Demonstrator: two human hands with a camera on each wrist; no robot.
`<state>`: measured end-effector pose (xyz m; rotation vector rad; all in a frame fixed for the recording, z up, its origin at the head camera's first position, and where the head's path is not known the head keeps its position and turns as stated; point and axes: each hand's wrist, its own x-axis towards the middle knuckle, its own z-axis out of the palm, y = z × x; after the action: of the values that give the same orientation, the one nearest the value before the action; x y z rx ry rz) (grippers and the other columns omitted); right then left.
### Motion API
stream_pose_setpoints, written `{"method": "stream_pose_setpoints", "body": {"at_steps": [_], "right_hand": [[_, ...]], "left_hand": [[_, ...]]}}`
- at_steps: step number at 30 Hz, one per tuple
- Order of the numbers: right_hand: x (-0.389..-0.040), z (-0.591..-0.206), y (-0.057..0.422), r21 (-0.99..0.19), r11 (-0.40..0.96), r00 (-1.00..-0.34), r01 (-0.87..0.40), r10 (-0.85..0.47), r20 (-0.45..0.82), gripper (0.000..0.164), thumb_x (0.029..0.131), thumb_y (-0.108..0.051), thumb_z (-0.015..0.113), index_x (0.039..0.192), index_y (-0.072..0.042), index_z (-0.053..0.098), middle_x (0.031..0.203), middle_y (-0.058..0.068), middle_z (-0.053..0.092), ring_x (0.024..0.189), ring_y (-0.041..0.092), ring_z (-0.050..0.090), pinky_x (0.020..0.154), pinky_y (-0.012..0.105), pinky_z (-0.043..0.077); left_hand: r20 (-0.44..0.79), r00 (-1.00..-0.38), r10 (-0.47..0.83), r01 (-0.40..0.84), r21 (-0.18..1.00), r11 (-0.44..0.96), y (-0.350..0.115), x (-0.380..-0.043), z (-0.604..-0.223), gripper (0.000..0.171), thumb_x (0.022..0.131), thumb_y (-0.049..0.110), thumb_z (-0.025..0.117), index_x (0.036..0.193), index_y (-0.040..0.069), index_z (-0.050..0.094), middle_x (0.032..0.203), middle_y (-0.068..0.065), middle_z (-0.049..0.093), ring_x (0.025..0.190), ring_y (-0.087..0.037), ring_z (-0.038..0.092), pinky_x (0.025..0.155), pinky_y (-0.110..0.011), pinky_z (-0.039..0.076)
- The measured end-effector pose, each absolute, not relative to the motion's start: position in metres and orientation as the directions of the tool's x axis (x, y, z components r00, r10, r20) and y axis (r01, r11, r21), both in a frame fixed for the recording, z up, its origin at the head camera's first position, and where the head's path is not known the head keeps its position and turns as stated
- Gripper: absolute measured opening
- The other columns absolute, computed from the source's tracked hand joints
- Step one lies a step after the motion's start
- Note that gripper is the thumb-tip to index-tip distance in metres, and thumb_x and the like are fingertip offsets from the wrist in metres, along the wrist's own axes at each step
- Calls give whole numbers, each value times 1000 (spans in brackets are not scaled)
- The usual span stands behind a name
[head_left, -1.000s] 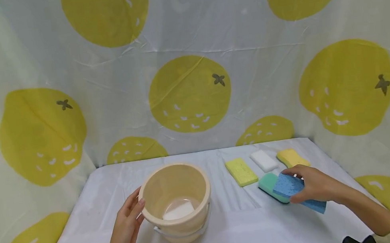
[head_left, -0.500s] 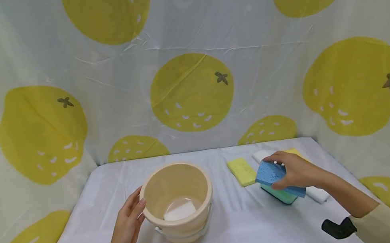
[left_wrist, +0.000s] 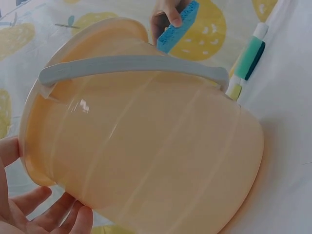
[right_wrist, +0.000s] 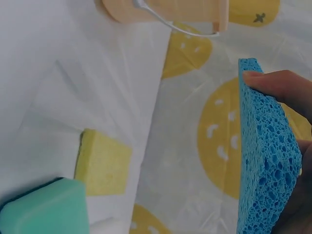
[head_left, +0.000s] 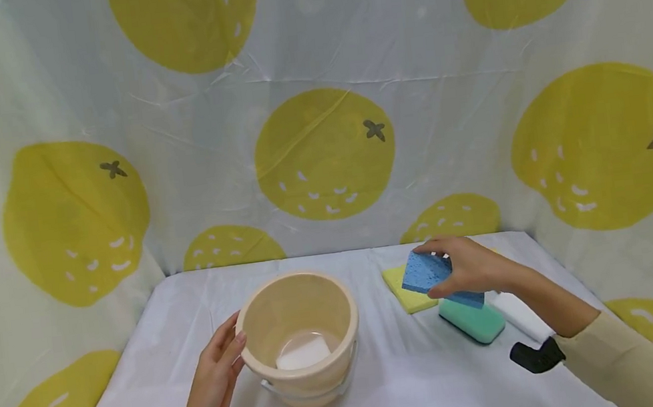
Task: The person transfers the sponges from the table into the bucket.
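Note:
My left hand (head_left: 215, 370) holds the left rim of a beige bucket (head_left: 305, 384), its thumb at the lip and its fingers outside. The bucket stands upright on the table, with a white block (head_left: 303, 352) lying inside at the bottom. In the left wrist view, the grey handle (left_wrist: 131, 66) hangs down the bucket's side. Right of the bucket, my right hand (head_left: 469, 268) grips a blue sponge (head_left: 428, 272) by its edges, raised off the table. Large pores show on the sponge (right_wrist: 265, 156) in the right wrist view.
Beneath the right hand lie a yellow-green sponge (head_left: 406, 292) and a green sponge with a dark underside (head_left: 473, 320). A white block (head_left: 521, 315) is partly hidden by the right forearm. A lemon-print curtain (head_left: 321, 157) rises behind the white-covered table (head_left: 408, 389).
My right hand has lifted the blue sponge from beside the green one and carried it left and up. The left hand stays at the bucket's rim.

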<state>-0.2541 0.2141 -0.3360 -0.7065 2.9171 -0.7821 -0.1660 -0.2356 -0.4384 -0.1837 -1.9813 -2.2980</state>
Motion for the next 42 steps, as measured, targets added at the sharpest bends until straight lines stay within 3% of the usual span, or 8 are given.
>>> {"method": "stream_pose_setpoints", "body": {"at_steps": [10, 23, 42], "right_hand": [[-269, -319, 177, -432, 736, -839, -521, -534, 102, 81, 76, -36, 91, 145, -7, 60, 135, 14, 59, 113, 34, 57, 85, 46, 56], [-282, -296, 122, -414, 688, -774, -596, -629, 68, 81, 77, -37, 90, 147, -11, 58, 139, 8, 59, 117, 30, 57, 94, 45, 54], [-295, -287, 64, -372, 557, -612, -742, -790, 37, 79, 79, -35, 89, 148, -13, 58, 141, 7, 56, 117, 21, 54, 97, 37, 49]], "left_hand": [[152, -988, 1, 150, 977, -153, -235, -167, -439, 52, 109, 16, 55, 156, 0, 38, 154, -16, 44, 133, -18, 53, 103, -29, 48], [153, -988, 6, 150, 977, -149, -235, -168, -439, 52, 109, 16, 54, 156, 0, 38, 151, -12, 48, 131, -18, 54, 103, -29, 49], [150, -989, 8, 147, 979, -142, -236, -167, -440, 51, 109, 17, 55, 156, 1, 39, 152, -11, 48, 132, -16, 54, 103, -28, 48]]}}
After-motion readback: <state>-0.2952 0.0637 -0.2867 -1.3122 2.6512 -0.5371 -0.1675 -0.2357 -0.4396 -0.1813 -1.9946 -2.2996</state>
